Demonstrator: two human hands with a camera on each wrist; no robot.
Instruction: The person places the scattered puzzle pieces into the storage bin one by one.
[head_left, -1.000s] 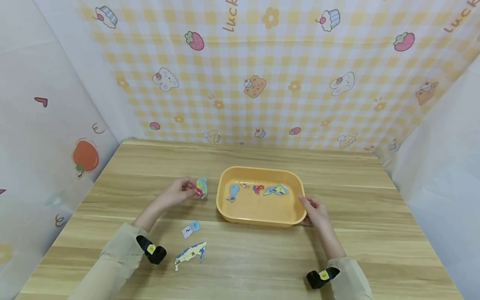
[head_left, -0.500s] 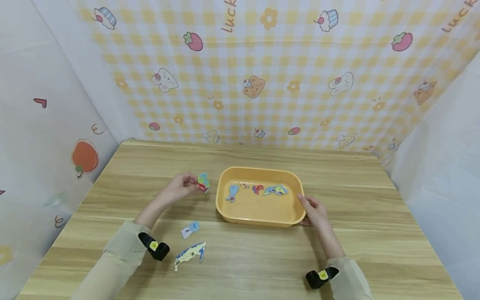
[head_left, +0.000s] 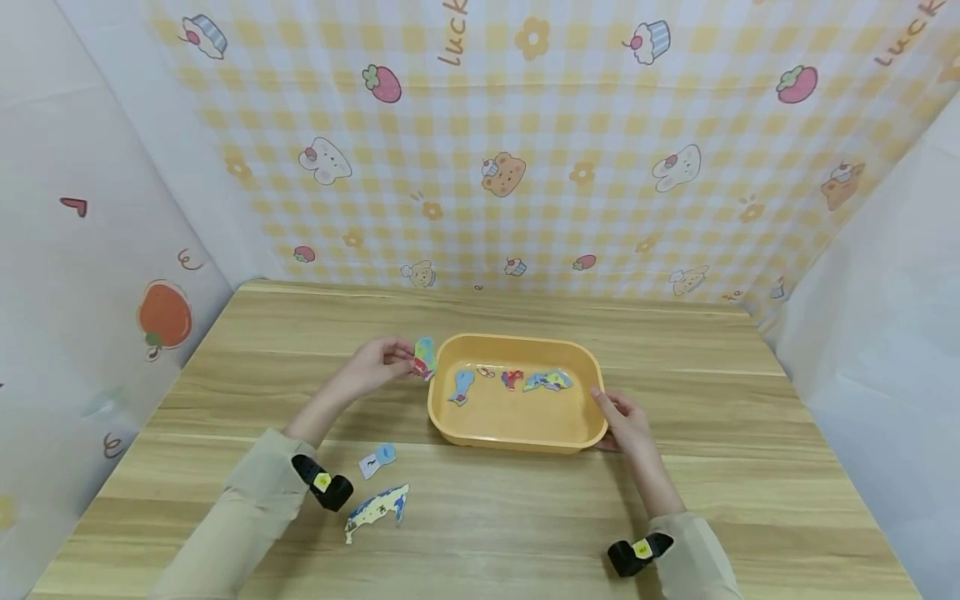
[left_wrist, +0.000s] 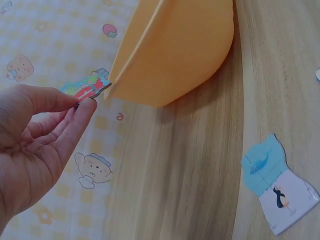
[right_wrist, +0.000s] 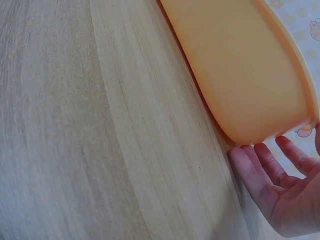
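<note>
My left hand pinches a green, blue and red puzzle piece between thumb and fingers, right at the left rim of a yellow plastic tray. In the left wrist view the piece is tilted, its end overlapping the tray's rim. My right hand holds the tray's right end, thumb over the rim and fingers against the outer wall. Inside the tray lie several puzzle pieces, among them a blue one, a red one and a wider blue-yellow one.
Left of the tray's front, a puzzle piece with a whale and penguin lies on the wooden table. Nearer me is a larger cream and blue piece. A checked cloth hangs behind the table.
My left hand has moved right and slightly away from me with the puzzle piece, from beside the tray up to its left rim. My right hand stays on the tray.
</note>
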